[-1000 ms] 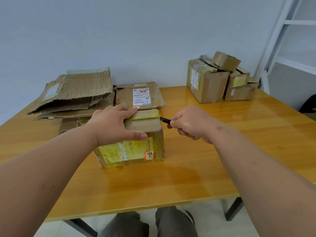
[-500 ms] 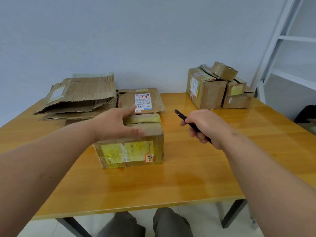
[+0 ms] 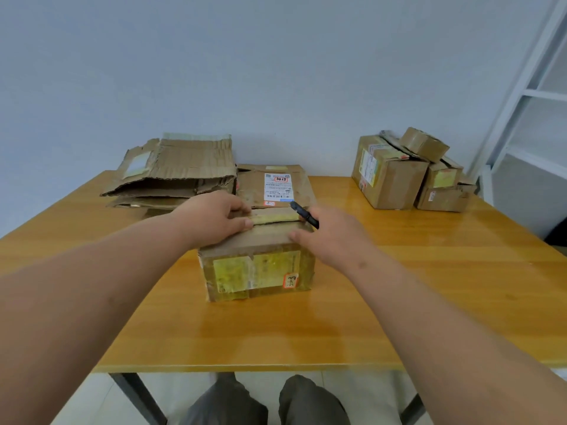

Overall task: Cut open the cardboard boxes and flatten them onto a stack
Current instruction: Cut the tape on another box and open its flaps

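A small cardboard box [image 3: 257, 268] with yellow tape and labels stands in the middle of the wooden table [image 3: 429, 286]. My left hand [image 3: 214, 217] rests on the box's top left, fingers reaching to the yellow-taped seam along the top. My right hand [image 3: 329, 237] grips a black cutter [image 3: 303, 213] and lies on the box's top right corner, thumb on the near flap. The cutter's tip points back and left, over the right end of the seam.
A stack of flattened cardboard [image 3: 175, 176] lies at the back left, with a flat labelled piece [image 3: 276, 185] beside it. Several unopened boxes [image 3: 389, 176] are piled at the back right. A white shelf frame [image 3: 521, 96] stands at the right. My knees show below the table edge.
My right hand, lifted off to the right half a second ago, has come back onto the box's right corner with the cutter. My left hand stays on the box top.
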